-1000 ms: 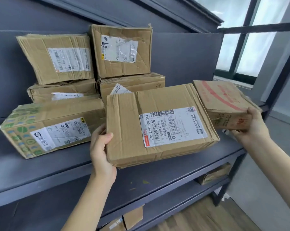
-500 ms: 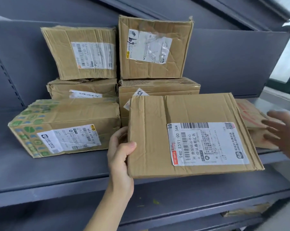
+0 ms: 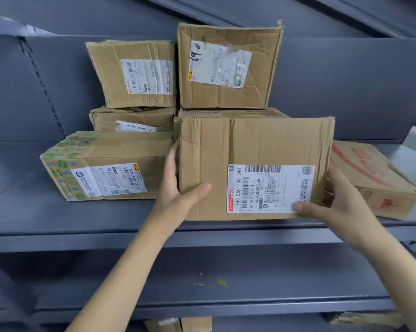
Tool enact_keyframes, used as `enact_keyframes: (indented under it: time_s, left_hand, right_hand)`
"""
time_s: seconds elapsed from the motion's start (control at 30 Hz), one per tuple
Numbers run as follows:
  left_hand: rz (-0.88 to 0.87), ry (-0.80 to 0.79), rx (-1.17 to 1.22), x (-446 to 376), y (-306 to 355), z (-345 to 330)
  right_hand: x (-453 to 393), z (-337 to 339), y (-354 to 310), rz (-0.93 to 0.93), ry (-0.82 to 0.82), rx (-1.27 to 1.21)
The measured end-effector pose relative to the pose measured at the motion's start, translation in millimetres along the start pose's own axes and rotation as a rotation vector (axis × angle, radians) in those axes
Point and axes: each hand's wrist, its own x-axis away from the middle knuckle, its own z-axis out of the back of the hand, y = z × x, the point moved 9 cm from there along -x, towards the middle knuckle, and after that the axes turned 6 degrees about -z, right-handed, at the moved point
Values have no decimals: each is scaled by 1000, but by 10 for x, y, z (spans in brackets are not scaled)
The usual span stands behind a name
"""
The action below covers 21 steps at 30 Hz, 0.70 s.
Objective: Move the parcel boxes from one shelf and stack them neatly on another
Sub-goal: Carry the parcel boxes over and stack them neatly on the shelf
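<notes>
Holding one of seven parcel boxes (image 3: 255,168) (grey shelf (image 3: 82,226)), two hands (image 3: 176,195)

seven worn brown parcel boxes (image 3: 255,152) sit stacked and side by side on grey shelf (image 3: 82,226).

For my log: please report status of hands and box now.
Left hand and right hand grip front box on shelf. Red-printed box close at right.

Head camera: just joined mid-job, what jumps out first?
Both hands, left and right, grip a big cardboard box standing at the shelf's front edge. Behind it, more boxes are stacked two high; a green-printed box lies to the left.
</notes>
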Motion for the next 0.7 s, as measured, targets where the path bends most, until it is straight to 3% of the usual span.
enact_keyframes:
  time_s: [0.17,0.27,0.7]
  left_hand:
    - [59,8,-244,168,-282,-31]
    - [69,52,-336,189,-332,-41]
    - [108,120,-350,288,-360,61]
  right_hand:
    - [-51,-238,263,-33,89,173]
    - [-95,-386,291,-34,77,137]
    - [-111,-510,310,-6,35,45]
